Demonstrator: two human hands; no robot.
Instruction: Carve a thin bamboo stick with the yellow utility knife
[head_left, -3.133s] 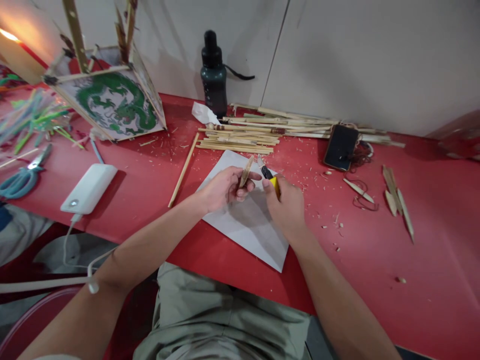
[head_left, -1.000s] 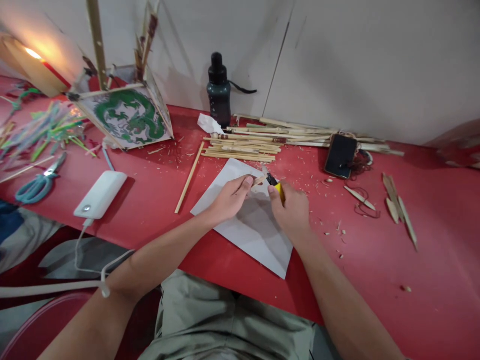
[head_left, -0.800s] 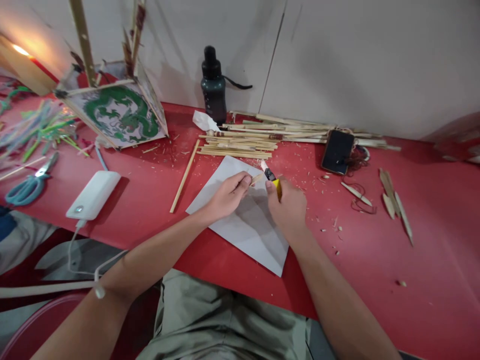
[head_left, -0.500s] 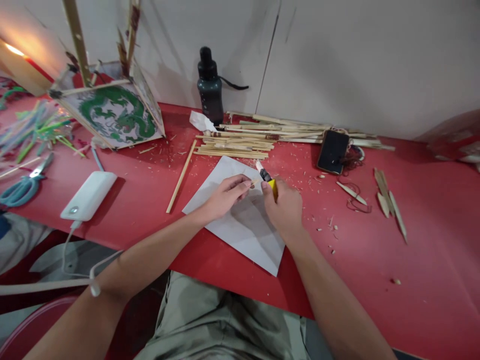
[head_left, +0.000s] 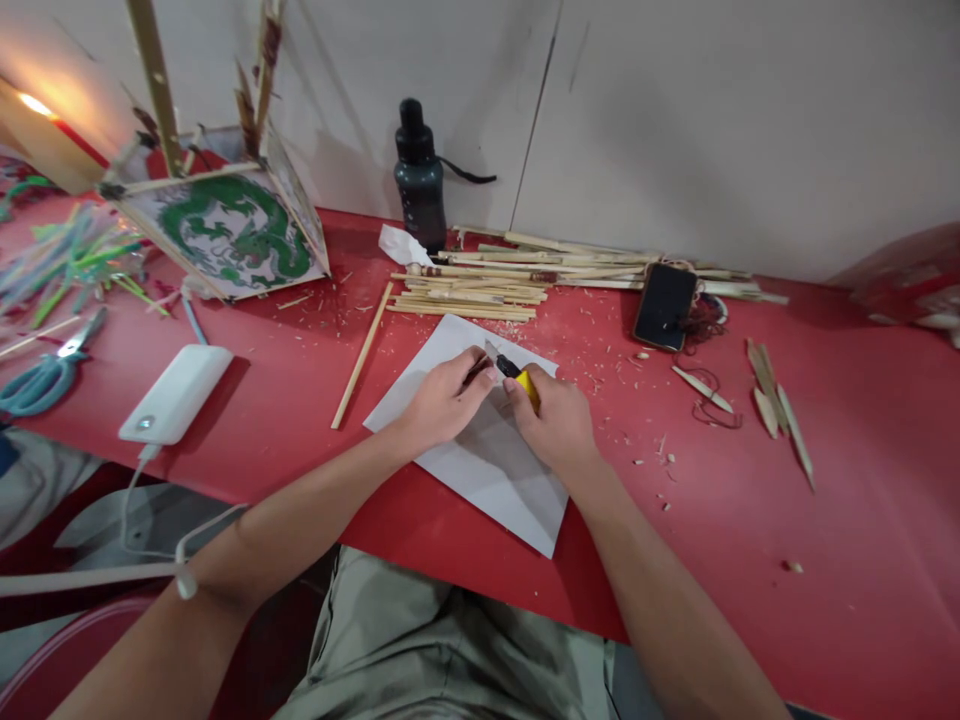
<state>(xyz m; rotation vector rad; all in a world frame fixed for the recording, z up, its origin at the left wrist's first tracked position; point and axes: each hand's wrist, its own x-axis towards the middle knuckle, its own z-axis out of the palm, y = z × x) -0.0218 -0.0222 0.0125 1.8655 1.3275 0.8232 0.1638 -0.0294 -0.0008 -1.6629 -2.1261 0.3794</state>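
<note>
My right hand (head_left: 559,425) is closed round a yellow and black utility knife (head_left: 527,388). Its blade points up and left and reaches the fingertips of my left hand (head_left: 450,400). That hand is pinched shut over the white sheet of paper (head_left: 487,490). In its fingers is a short bamboo stick, now mostly covered by them; its pale tip showed a moment ago. The paper lies at an angle on the red table (head_left: 720,560) under both hands.
Beyond the paper lie several bamboo sticks (head_left: 472,297), with a black bottle (head_left: 420,185) and a phone (head_left: 665,305) nearby. One stick (head_left: 362,355) lies left of the paper. A dragon lantern (head_left: 232,232), power bank (head_left: 178,393) and scissors (head_left: 45,380) are further left. Whittled pieces (head_left: 795,435) lie right.
The knife in my right hand has moved left, bringing its blade to my left fingertips. My left hand has turned slightly, and the stick's pale tip no longer shows.
</note>
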